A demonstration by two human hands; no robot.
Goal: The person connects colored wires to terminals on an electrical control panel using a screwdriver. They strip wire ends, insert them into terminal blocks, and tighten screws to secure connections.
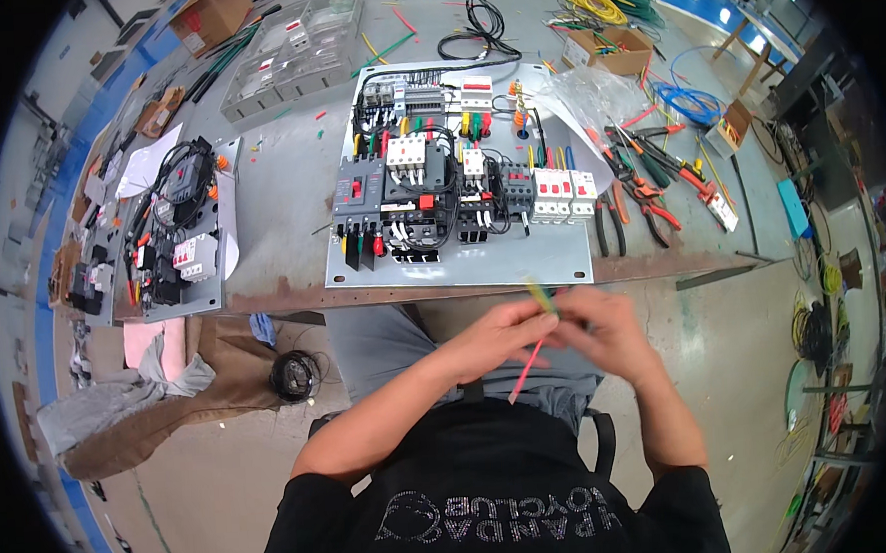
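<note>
My left hand (pixel 501 338) is closed on several thin coloured tubing strips, held over my lap just off the table's front edge. A pink-red tubing strip (pixel 524 374) hangs below the fingers, and a blurred yellow and green end (pixel 541 294) sticks up above them. Close against it, my right hand (pixel 606 330) has its fingers curled toward the strips, but motion smears them. Beyond the hands lies a mounting plate (pixel 482 264) with electrical parts: a grey circuit breaker (pixel 356 188), contactors with a white top block (pixel 407 154), and small white breakers (pixel 565 192).
A second wired panel (pixel 206 289) stands at the left. Pliers (pixel 657 215) and other hand tools lie to the plate's right. Farther back are a clear parts box (pixel 297 69), a cardboard box (pixel 617 55) and blue wire (pixel 689 101). Another person's leg (pixel 169 401) shows at left.
</note>
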